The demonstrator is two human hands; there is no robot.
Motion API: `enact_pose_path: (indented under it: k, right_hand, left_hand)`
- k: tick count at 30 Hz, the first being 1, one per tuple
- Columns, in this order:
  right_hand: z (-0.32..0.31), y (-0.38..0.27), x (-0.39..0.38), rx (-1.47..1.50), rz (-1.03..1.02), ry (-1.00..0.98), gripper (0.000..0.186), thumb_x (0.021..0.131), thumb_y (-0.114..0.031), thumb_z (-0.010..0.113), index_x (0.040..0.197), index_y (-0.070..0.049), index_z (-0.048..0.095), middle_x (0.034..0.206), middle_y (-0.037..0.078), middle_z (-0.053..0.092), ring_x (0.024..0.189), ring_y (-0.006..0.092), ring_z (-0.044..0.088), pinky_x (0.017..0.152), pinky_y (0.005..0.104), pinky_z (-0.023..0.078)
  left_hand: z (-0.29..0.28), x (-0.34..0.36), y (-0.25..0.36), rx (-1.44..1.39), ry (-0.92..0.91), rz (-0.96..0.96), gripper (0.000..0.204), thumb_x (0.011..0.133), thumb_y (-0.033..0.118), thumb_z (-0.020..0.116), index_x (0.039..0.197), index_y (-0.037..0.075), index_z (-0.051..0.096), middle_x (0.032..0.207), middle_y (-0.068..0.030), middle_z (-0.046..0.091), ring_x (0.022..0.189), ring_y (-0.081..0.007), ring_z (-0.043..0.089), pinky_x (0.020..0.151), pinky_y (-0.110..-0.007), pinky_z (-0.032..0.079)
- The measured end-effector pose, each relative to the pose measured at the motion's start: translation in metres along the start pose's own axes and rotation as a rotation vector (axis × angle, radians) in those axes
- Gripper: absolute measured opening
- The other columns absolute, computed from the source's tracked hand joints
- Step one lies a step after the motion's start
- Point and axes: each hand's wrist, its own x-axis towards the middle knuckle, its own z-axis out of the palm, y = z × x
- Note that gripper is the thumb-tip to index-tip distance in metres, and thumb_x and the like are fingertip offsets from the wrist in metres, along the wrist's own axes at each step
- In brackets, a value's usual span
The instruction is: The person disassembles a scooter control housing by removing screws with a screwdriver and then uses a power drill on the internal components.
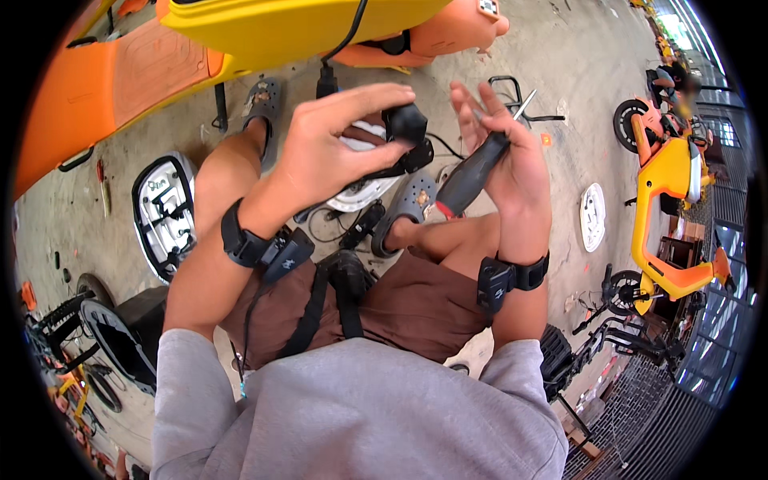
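Note:
My left hand [316,152] is closed round a small black part [406,122], gripping it between thumb and fingers. My right hand [518,172] holds a screwdriver [470,180], its thumb against the black-and-red handle and fingers curled loosely, the metal shaft pointing up and right. Just behind my hands sits a white and black housing [358,194] with cables, partly hidden. A black cable [352,28] runs down from the yellow scooter body [296,28] to a connector [326,80] beside my left fingers. More loose black parts [362,224] lie on the floor between my legs.
An orange scooter body [96,96] spans the upper left. White panels [164,220] [592,216] lie either side of me. A black metal stand [544,118] is ahead. At right are a yellow scooter [654,232] and another person [670,80]; at left, a black bin [120,336] and bikes.

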Motion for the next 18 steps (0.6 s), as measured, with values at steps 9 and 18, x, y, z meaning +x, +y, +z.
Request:
enact_pose_path:
  k: [9,18]
  right_hand:
    - [0.006,-0.001,-0.007,-0.225,-0.088,0.17,0.025,0.098,-0.018,0.054,0.116,-0.001,0.05,0.111,0.019,0.065,0.085,0.0172,0.065,0.068,0.0242,0.056]
    - [0.009,0.006,-0.006,-0.1,-0.002,0.15,0.038,0.098,-0.019,0.054,0.127,0.003,0.046,0.114,0.013,0.052,0.084,0.0098,0.051,0.051,0.0197,0.04]
  left_hand:
    - [-0.009,0.001,0.004,0.483,-0.004,0.391,0.048,0.067,-0.005,0.074,0.113,0.007,0.068,0.121,-0.0103,0.065,0.093,-0.0238,0.069,0.075,-0.03,0.058]
    - [-0.012,0.001,0.013,0.497,-0.031,0.618,0.051,0.064,-0.008,0.077,0.112,0.002,0.065,0.119,-0.0237,0.063,0.095,-0.0312,0.069,0.074,-0.033,0.059]
